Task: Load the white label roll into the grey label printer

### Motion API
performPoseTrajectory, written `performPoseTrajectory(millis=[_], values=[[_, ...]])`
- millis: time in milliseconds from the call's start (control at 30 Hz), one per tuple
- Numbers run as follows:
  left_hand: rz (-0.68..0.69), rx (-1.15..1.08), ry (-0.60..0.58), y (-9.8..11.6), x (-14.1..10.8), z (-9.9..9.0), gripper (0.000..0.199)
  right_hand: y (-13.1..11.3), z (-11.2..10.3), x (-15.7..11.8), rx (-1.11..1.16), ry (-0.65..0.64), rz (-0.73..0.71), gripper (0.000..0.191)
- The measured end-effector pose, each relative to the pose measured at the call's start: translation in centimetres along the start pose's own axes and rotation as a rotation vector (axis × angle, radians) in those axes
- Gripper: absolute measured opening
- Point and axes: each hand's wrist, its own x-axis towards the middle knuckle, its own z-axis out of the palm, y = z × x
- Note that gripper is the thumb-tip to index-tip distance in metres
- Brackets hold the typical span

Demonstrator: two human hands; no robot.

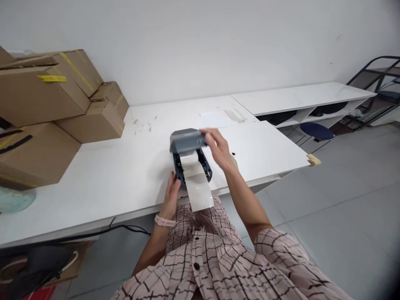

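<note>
The fingers of the right hand (220, 150) are drawn in to a narrow pinch on the right-hand end of a grey lid (184, 143), which is slightly blurred. The lid stands raised over a dark label printer (205, 166) on the white worktop (134, 166), near its front edge. The left hand (170, 196) touches the printer's side at its 7 o'clock, thumb and fingers slightly apart; I cannot tell whether they grip it. A pink wristband (164, 221) circles that wrist.

Inside the printer, just below the lid, sits a white roll (189, 158). From it a pale strip (200, 192) runs toward 5 o'clock and hangs past the worktop's front edge. Farther out, a flat white sheet (212, 120) lies at the printer's 1 o'clock. Stacked cardboard boxes (34, 96) stand at 10 o'clock, and a blue-seated stool (317, 131) is well apart, between 2 and 3 o'clock.
</note>
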Motion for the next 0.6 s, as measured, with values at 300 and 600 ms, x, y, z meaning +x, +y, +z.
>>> performPoseTrajectory(millis=[300, 600], values=[[0.012, 0.026, 0.121, 2.8, 0.5, 2.4, 0.095, 5.9, 1.7, -9.8, 0.527, 0.024, 0.758, 0.088], [0.152, 0.091, 0.134, 0.6, 1.2, 2.9, 0.072, 6.3, 1.8, -10.9, 0.418, -0.011, 0.701, 0.083]])
